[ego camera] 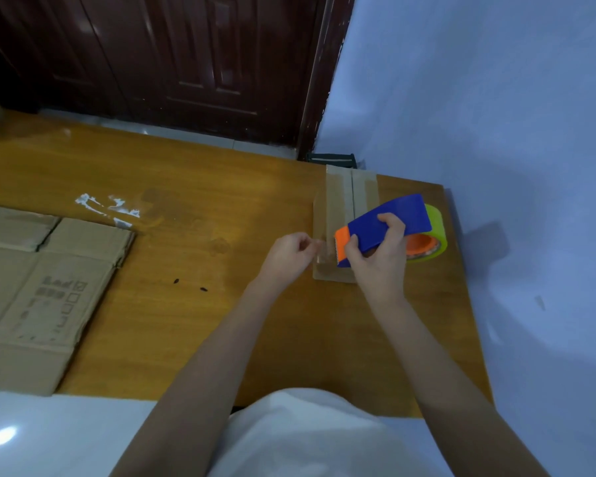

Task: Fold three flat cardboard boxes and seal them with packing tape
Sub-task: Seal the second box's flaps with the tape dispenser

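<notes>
Head view: taping step; right hand (379, 256) grips tape dispenser (389, 225) over small folded box (339, 201); left hand (289, 253) pinches the clear tape end (322, 251); next, likely draw it out and press it down.

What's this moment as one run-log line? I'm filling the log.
right hand grips tape dispenser | left hand pinches tape end | small box on table

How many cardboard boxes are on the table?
2: a large flattened brown cardboard box at the table's left edge, and a small taped brown cardboard box beneath the hands. More may lie out of view.
</notes>
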`<control>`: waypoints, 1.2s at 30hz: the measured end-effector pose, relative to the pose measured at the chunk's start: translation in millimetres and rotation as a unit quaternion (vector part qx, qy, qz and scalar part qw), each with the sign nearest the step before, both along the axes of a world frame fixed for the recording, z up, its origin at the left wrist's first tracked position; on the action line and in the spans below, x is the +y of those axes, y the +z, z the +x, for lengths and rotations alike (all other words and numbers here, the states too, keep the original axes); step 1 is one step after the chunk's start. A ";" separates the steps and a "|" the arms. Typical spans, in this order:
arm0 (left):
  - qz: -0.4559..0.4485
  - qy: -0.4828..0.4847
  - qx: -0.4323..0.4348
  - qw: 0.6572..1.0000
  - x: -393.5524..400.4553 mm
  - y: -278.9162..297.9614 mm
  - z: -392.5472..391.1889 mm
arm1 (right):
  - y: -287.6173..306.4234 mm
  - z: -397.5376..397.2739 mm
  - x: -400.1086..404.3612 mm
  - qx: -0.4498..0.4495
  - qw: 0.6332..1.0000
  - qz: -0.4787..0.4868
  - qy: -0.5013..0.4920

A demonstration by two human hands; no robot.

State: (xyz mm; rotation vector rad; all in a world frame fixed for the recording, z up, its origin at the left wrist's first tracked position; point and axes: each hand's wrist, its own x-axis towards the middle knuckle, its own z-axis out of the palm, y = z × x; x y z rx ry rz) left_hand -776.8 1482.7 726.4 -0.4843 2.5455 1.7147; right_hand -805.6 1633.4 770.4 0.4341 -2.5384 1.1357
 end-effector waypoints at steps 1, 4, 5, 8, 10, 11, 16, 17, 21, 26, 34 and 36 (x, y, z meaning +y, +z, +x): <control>-0.004 0.007 -0.016 1.000 2.0 0.2 0.0 | 0.5 0.8 -1.1 0.013 1.000 0.016 0.002; -0.010 0.008 -0.064 0.998 9.0 1.1 -0.3 | 1.8 3.3 -4.9 0.065 0.996 0.057 0.015; -0.006 0.006 -0.077 0.997 12.3 2.1 -0.4 | 2.6 4.0 -5.8 0.077 0.995 0.064 0.020; -0.021 0.003 -0.113 0.993 23.6 5.1 -2.6 | 4.0 3.8 -5.5 0.076 0.996 0.053 0.020; -0.096 -0.016 -0.154 0.983 26.7 7.2 -3.0 | 4.4 3.4 -5.2 0.062 0.997 0.047 0.014; -0.131 -0.030 -0.183 0.974 26.2 8.0 -1.7 | 4.4 3.0 -5.1 0.055 0.997 0.047 0.011; -0.080 -0.002 -0.190 0.979 35.3 -2.2 14.6 | 3.5 2.3 -4.6 0.040 0.998 0.037 0.007; -0.076 0.046 -0.152 0.984 41.1 -4.7 19.0 | 3.4 2.0 -4.2 0.038 0.999 0.036 0.007; -0.027 0.097 0.035 0.994 66.1 -6.0 35.0 | 1.6 1.1 -2.5 0.021 1.000 0.017 0.000; 0.008 0.045 0.005 0.999 82.3 -8.8 36.8 | -0.7 0.5 0.3 0.001 1.000 -0.019 -0.008; -0.352 -0.016 0.116 0.929 72.7 -0.9 36.9 | -5.3 -2.8 4.1 -0.013 0.996 -0.083 -0.029; -0.372 -0.027 0.099 0.923 71.2 1.3 36.4 | -6.4 -4.2 6.8 -0.020 0.993 -0.110 -0.027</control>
